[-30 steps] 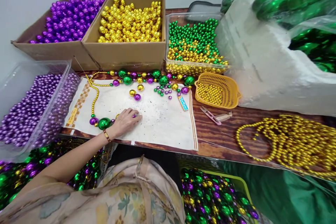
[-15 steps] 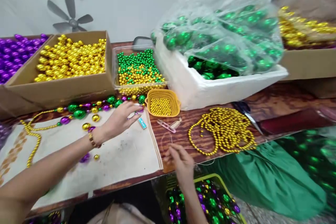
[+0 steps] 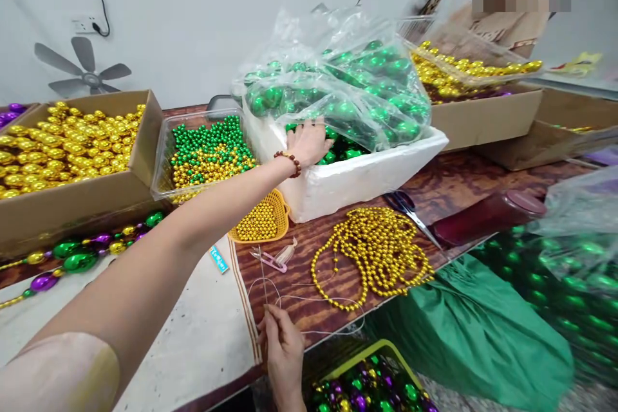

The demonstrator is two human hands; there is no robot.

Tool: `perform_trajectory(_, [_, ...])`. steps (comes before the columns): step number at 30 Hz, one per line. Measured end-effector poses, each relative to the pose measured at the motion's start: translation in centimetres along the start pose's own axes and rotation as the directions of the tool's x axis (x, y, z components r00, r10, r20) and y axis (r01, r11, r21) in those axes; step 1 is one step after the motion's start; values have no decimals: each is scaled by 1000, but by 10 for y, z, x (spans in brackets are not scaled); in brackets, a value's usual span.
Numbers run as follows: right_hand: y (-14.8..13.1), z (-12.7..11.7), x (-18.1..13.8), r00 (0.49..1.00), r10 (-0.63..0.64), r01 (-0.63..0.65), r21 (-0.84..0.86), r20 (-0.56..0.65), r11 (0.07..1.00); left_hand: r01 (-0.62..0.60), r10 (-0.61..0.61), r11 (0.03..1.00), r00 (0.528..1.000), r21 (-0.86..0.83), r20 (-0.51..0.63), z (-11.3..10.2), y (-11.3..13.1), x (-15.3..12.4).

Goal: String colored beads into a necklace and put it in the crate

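My left hand (image 3: 309, 140) reaches over the near rim of the white foam box (image 3: 371, 174), palm down, fingers apart, nothing visible in it. Beneath it lie large shiny green beads (image 3: 345, 148), partly covered by a clear plastic bag (image 3: 338, 90) of more green beads. My right hand (image 3: 284, 341) is closed at the table's front edge, pinching a long thin needle (image 3: 263, 273) that points upward. Pale thread (image 3: 333, 299) loops from near it across the wood. A gold bead string (image 3: 376, 257) lies coiled to the right of that hand.
Left stand a carton of gold beads (image 3: 67, 148), a clear tub of small beads (image 3: 207, 148) and an orange basket (image 3: 284, 219). Pink snips (image 3: 273, 261), scissors (image 3: 410, 209) and a dark red bottle (image 3: 487, 215) lie on the table. A person (image 3: 502, 26) is at the far right.
My left hand has left the strung beads by the cloth and moved right, to the foam box. My right hand still holds the needle, now seen more clearly. The view has turned right.
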State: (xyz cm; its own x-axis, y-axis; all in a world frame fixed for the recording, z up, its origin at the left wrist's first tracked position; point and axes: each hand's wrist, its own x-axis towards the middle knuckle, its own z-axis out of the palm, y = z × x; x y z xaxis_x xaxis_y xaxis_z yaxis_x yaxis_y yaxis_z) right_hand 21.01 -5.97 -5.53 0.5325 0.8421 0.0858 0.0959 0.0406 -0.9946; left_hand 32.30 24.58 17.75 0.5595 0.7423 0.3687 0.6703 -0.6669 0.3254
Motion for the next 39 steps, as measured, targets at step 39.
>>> perform_trajectory(39, [-115,110,33,999,34,-35,410,11,911,373,-288,598,926,-709,244,-100,-98,-386])
